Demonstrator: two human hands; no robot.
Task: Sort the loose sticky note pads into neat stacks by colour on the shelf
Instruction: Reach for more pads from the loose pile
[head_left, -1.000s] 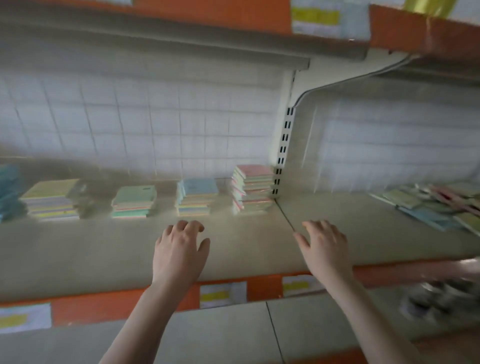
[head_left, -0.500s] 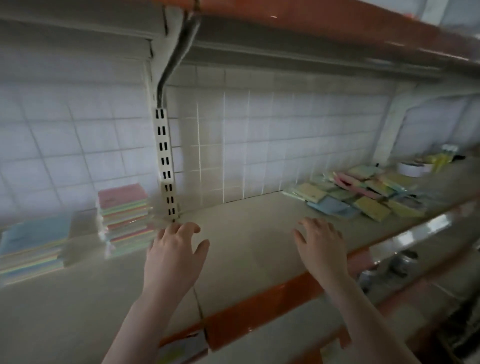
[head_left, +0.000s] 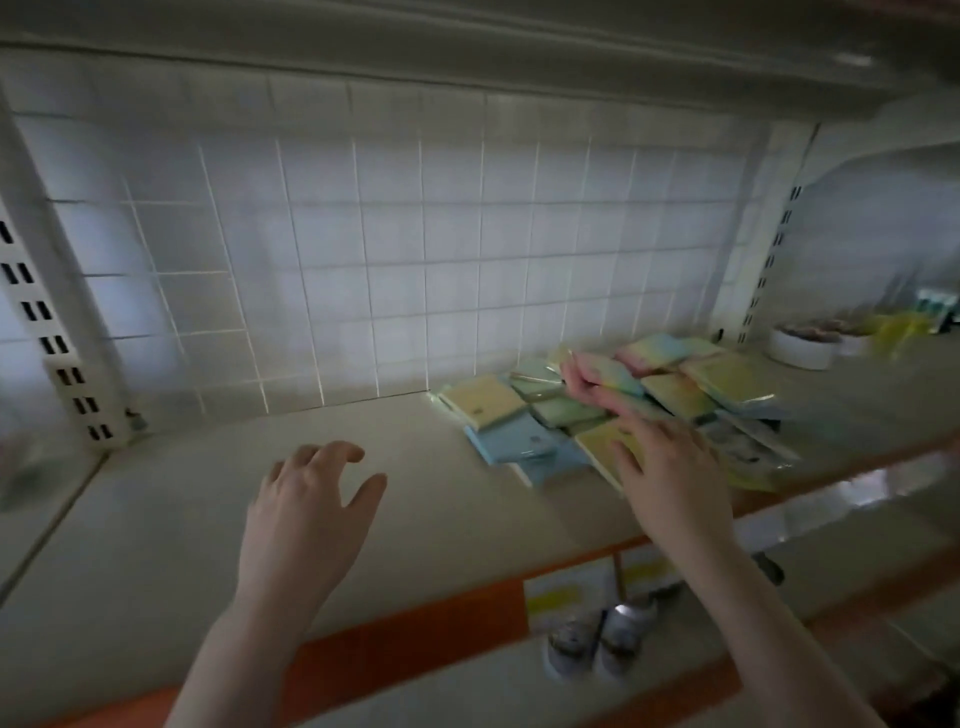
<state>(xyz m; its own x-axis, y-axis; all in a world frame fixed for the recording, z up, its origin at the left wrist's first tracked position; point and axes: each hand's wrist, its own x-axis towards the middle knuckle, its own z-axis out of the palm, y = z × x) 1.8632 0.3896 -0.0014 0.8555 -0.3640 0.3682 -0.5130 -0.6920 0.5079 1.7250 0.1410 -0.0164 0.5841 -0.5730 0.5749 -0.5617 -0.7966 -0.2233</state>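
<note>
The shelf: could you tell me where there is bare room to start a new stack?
The shelf is bare from the slotted upright to the loose pads, around the left hand. It is crowded at the pile, where the right hand reaches.

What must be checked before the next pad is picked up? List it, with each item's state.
1. Right hand has reached the loose pile: ok, fingers lie over a yellow pad.
2. Right hand grips a pad: cannot tell, motion blur.
3. Left hand free: ok, open, holding nothing.
4. Bare shelf beside the pile to set pads down: ok.
5. Pile sorted by colour: not ok, yellow, green, blue and pink pads overlap.
6. Finished stacks in view: not ok, none visible.
</note>
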